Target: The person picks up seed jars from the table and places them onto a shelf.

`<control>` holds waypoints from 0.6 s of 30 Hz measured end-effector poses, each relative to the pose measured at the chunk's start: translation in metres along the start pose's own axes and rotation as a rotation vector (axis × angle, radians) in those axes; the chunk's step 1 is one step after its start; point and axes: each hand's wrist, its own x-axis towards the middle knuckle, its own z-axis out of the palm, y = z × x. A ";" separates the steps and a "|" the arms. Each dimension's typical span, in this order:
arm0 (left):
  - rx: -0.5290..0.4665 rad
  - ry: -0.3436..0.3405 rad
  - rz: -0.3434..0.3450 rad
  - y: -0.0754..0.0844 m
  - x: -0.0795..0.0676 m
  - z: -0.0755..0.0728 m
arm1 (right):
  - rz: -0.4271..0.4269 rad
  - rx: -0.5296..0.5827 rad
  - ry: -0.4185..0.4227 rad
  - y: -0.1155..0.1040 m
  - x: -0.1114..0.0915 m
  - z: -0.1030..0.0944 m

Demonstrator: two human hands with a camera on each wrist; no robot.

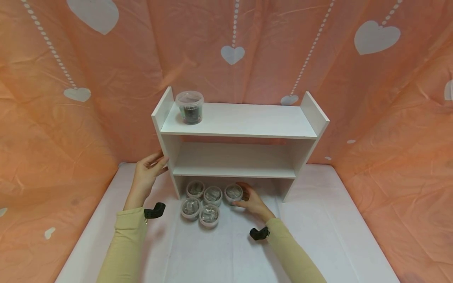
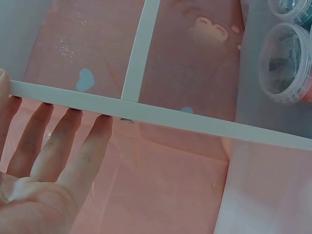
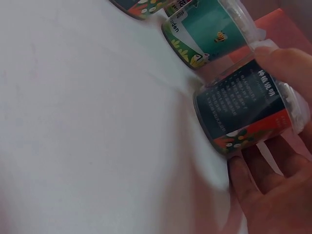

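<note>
A white shelf unit (image 1: pixel 226 171) stands at the back of the table. My left hand (image 1: pixel 148 175) is at its left side panel (image 1: pixel 165 135); in the left wrist view the straight fingers (image 2: pixel 92 146) touch the panel's edge. My right hand (image 1: pixel 253 200) holds a clear-lidded plastic tub (image 1: pixel 234 191) at the front of the bottom opening, thumb on one side and fingers on the other. In the right wrist view this tub has a dark printed label (image 3: pixel 239 105) with an orange-red part. Close to its left, a tub with a green label (image 3: pixel 209 31) stands upright.
Several more lidded tubs (image 1: pixel 209 215) cluster at the lower left, in and before the bottom opening. One taller-looking tub (image 1: pixel 190 108) stands at the left end of the top shelf (image 1: pixel 247 120). An orange curtain with hearts (image 1: pixel 198 51) hangs behind; a white cloth (image 1: pixel 205 259) covers the table.
</note>
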 end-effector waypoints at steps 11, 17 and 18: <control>-0.019 0.006 -0.004 0.001 0.000 0.002 | -0.013 -0.039 0.017 -0.003 -0.003 0.001; -0.033 0.014 0.000 -0.001 0.001 0.002 | -0.012 -0.037 0.030 -0.005 -0.006 0.001; -0.036 0.015 0.002 -0.002 0.001 0.002 | -0.012 -0.042 0.033 -0.005 -0.007 0.001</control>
